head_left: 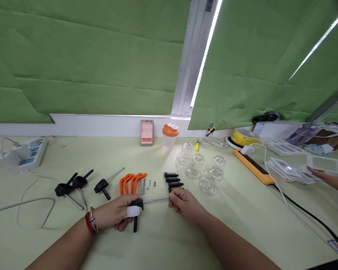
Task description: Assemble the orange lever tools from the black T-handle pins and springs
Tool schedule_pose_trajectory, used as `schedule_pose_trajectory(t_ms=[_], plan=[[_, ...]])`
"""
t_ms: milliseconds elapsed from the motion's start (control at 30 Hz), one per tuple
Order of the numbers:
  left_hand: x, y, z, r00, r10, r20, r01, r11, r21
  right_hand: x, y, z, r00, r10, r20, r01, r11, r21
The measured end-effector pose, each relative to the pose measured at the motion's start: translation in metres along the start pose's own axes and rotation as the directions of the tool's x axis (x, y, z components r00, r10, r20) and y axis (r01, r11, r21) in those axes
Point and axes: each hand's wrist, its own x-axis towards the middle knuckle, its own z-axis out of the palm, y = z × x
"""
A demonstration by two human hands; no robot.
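Note:
My left hand, a white wrap on one finger, is closed around a black plastic part whose stem points down toward me. From that part a thin metal rod runs right. The fingertips of my right hand pinch the rod's far end, hiding its tip. Just beyond lie several orange cranks, thin metal pins, and tiny nuts. Several black pieces with springs lie beside my right hand. To the left rest three similar black parts with rods.
Clear glass jars stand right of centre. Behind are an orange-lidded cup and a small yellow-handled screwdriver. An orange power strip lies right. Another person's hand holds a white frame. A white cable loops at left.

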Motion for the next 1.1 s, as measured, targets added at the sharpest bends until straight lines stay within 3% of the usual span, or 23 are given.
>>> schedule_pose_trajectory(t_ms=[367, 633, 1100], plan=[[-0.0002, -0.0003, -0.0001, 1.000, -0.009, -0.004, 0.009, 1.000, -0.003, 0.0007, 0.0032, -0.0003, 1.000, -0.005, 0.000, 0.005, 1.000, 0.000], [0.0007, -0.0024, -0.0005, 1.000, -0.002, -0.003, 0.002, 1.000, -0.001, 0.0038, 0.0094, -0.0016, 0.998, -0.059, 0.020, 0.056, 0.992, 0.117], [-0.0003, 0.0003, -0.0005, 1.000, -0.001, 0.011, 0.001, 1.000, -0.003, 0.0031, 0.0069, -0.0018, 1.000, -0.013, 0.003, 0.013, 1.000, -0.014]])
